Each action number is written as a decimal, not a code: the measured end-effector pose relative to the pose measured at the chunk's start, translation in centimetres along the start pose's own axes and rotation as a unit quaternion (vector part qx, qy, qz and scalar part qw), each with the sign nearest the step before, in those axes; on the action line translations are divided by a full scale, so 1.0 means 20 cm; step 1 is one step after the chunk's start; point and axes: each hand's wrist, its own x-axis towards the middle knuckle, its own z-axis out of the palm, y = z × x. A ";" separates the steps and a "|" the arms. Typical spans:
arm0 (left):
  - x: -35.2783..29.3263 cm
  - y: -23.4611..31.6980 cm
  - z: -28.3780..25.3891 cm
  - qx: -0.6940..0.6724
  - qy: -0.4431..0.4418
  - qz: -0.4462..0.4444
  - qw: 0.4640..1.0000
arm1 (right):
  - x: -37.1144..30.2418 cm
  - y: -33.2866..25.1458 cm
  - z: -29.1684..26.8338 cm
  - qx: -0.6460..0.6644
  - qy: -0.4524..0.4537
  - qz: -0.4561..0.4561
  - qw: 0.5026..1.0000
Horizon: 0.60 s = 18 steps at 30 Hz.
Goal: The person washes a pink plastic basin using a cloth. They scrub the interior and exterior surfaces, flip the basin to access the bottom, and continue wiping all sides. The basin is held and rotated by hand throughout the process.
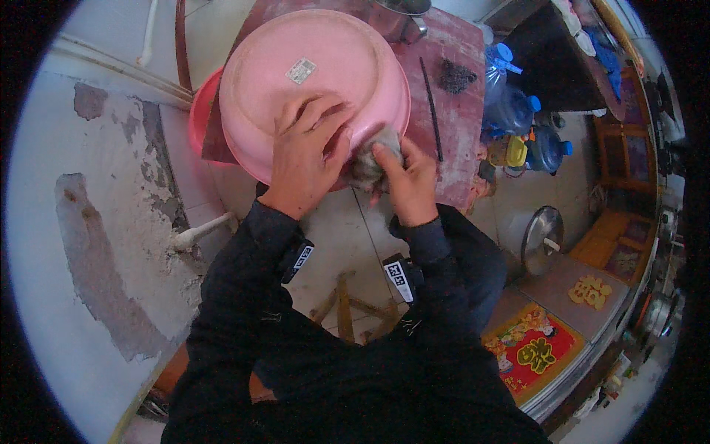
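A large pink plastic basin [318, 70] lies bottom up on a worn reddish table [458, 140], with a small printed label [301, 71] on its base. My left hand [307, 152] rests on the basin's near side, its fingers apart and slightly bent, holding nothing. Just to its right, my right hand [409, 177] grips a crumpled grey rag [377, 159] against the basin's near right rim. The fingers under the rag are partly hidden.
On the table lie a thin dark stick [431, 107] and a black scouring pad [457, 76]; a metal pot [399, 21] stands behind. A red basin [201, 111] shows at left. Blue-capped water jugs [518, 107], a yellow container [510, 152] and a round metal lid [542, 237] are at right.
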 end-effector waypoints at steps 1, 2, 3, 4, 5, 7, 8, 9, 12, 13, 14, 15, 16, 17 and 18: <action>0.00 0.00 0.00 -0.002 -0.002 -0.004 1.000 | 0.01 -0.01 0.00 0.016 -0.010 -0.022 1.000; 0.00 0.00 0.00 -0.006 -0.005 -0.009 1.000 | 0.01 -0.01 0.00 -0.006 0.016 0.030 0.999; 0.00 0.01 0.00 -0.003 -0.004 -0.005 1.000 | 0.02 -0.01 0.00 -0.018 0.032 0.057 0.998; 0.00 0.01 0.00 -0.001 -0.002 -0.003 1.000 | 0.03 0.00 0.00 -0.005 0.019 0.038 0.999; 0.00 0.01 -0.01 0.003 -0.001 -0.002 1.000 | 0.04 0.01 -0.01 -0.054 0.039 0.061 0.996; 0.00 0.01 -0.01 0.001 -0.009 -0.012 1.000 | 0.05 0.02 -0.01 -0.115 0.042 0.086 0.989; 0.01 0.01 -0.01 0.000 -0.012 -0.017 1.000 | 0.05 0.02 -0.02 -0.114 0.024 0.049 0.992; 0.01 0.01 -0.01 0.004 -0.004 -0.010 1.000 | 0.05 0.01 -0.02 -0.119 0.010 0.057 0.991; 0.01 0.01 0.00 0.003 0.006 0.001 1.000 | 0.05 -0.05 -0.02 -0.067 0.013 0.032 0.997; 0.01 0.01 0.00 -0.003 0.004 -0.003 1.000 | 0.04 -0.08 0.00 -0.031 0.030 -0.004 0.999; 0.01 0.01 0.00 -0.011 0.004 -0.006 1.000 | 0.04 -0.11 0.01 -0.044 0.022 0.023 0.999; 0.01 0.01 0.00 -0.002 0.003 0.000 1.000 | 0.04 -0.14 0.03 -0.050 0.026 0.027 0.998; 0.01 0.01 0.00 0.004 0.004 0.003 1.000 | 0.04 -0.15 0.05 -0.039 0.000 0.012 0.999; 0.01 0.01 0.00 0.012 0.009 0.004 1.000 | 0.03 -0.16 0.06 -0.029 0.009 0.018 0.999; 0.01 0.00 0.00 0.006 0.012 0.002 1.000 | 0.04 -0.15 0.07 -0.038 0.032 0.033 0.998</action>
